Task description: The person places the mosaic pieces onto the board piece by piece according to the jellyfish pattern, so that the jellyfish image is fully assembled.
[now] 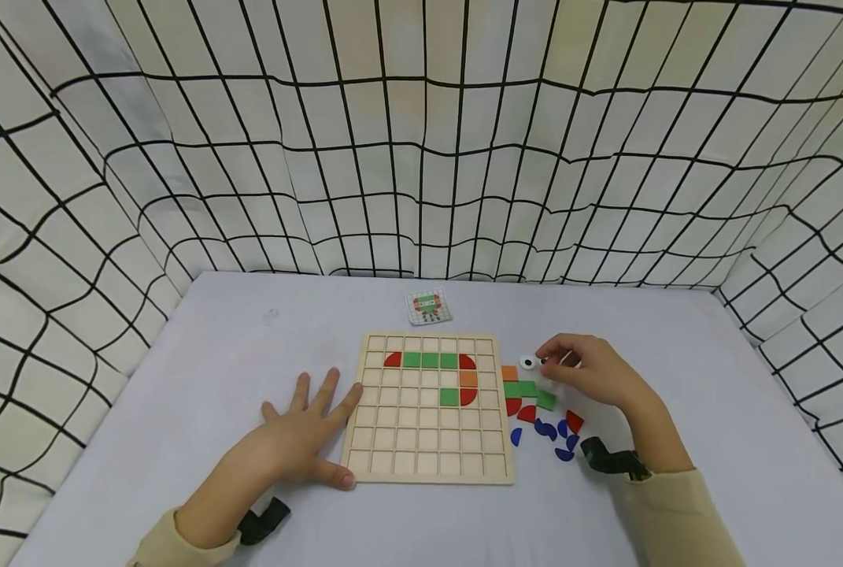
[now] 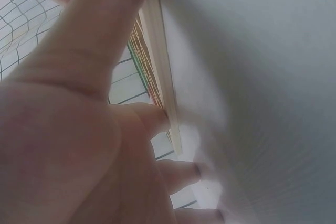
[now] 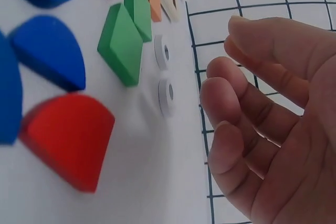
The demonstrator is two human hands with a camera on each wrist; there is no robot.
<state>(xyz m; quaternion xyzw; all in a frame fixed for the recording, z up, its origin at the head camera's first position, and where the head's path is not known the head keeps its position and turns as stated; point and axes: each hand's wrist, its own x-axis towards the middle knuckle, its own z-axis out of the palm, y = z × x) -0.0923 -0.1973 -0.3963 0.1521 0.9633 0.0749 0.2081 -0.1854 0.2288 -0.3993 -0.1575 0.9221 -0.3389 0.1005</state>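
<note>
Spread beside the wooden grid board (image 1: pixel 428 478), my left hand (image 1: pixel 301 445) touches its left edge with thumb and fingertip. In the board's upper rows sit green squares (image 1: pixel 430 360), red quarter-rounds (image 1: pixel 393 360) and an orange square (image 1: pixel 467 379). My right hand (image 1: pixel 601 374) hovers right of the board, fingers loosely bent, just over two white discs with black centres. The right wrist view shows both the nearer disc (image 3: pixel 166 98) and the farther disc (image 3: pixel 162 52) lying on the table, apart from the fingers, with nothing in the hand.
Loose green (image 1: pixel 546 400), orange (image 1: pixel 509 372), red (image 1: pixel 574 421) and blue pieces (image 1: pixel 565 454) lie along the board's right side. Behind the board is a small pattern card (image 1: pixel 428 306). White walls with a black net (image 1: pixel 421 150) enclose the table's back and sides.
</note>
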